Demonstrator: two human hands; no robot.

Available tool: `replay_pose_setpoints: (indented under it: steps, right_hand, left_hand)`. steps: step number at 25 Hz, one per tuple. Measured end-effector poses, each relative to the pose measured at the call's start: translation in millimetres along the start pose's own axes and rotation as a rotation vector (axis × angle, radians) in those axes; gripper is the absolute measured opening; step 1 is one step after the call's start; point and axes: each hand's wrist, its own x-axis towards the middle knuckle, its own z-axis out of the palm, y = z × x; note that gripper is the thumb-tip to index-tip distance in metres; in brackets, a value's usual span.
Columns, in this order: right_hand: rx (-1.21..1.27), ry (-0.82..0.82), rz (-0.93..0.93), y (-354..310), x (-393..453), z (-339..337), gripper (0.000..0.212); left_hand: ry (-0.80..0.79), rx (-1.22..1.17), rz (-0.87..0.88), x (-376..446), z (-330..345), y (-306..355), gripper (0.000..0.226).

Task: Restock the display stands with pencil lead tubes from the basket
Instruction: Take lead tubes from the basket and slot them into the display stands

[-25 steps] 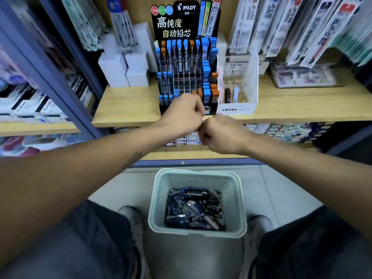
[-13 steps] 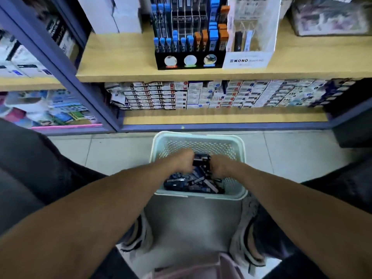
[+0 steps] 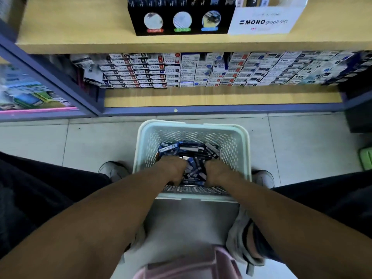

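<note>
While both my hands are sunk in the pale perforated basket point(image 3: 237, 141) on the floor, the pencil lead tubes point(image 3: 187, 148) lie in a loose heap between them. My left hand point(image 3: 173, 170) and right hand point(image 3: 218, 172) have fingers curled down into the pile, though whether they actually pinch any tubes I cannot tell. I judge it best to gather a few lying parallel, caps one way, before rising to the black Pilot display stand point(image 3: 181, 23) on the shelf above

Both hands point(image 3: 193, 174) dig among basket point(image 3: 240, 141) lead tubes point(image 3: 189, 149).
</note>
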Motion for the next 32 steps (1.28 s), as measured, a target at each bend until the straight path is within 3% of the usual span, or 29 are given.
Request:
replay_pose_setpoints:
  steps: [3, 9, 15, 20, 25, 29, 32]
  right_hand:
    - [-0.039, 0.07, -0.023, -1, 1, 7, 0.06]
    - [-0.244, 0.123, -0.114, -5, 4, 5, 0.059]
    - [-0.009, 0.014, -0.026, -6, 10, 1, 0.045]
    - [-0.026, 0.022, -0.048, -8, 16, -2, 0.028]
    - [-0.083, 0.005, -0.082, -11, 15, 2, 0.046]
    - [0.057, -0.043, -0.059, -9, 17, -1, 0.026]
    - [0.242, -0.066, 0.01, -4, 21, -9, 0.032]
  left_hand:
    - [-0.061, -0.099, 0.005, 5, -3, -3, 0.072]
    - [-0.018, -0.103, 0.104, 7, 0, -5, 0.052]
    - [-0.095, -0.318, 0.104, 12, 7, -12, 0.038]
    - [-0.098, -0.324, 0.101, 15, 8, -8, 0.032]
    - [-0.056, -0.38, 0.101, 16, 12, -11, 0.019]
    - [0.01, -0.518, 0.084, 17, 16, -13, 0.016]
    - [0.064, -0.659, 0.057, 13, 11, -12, 0.01]
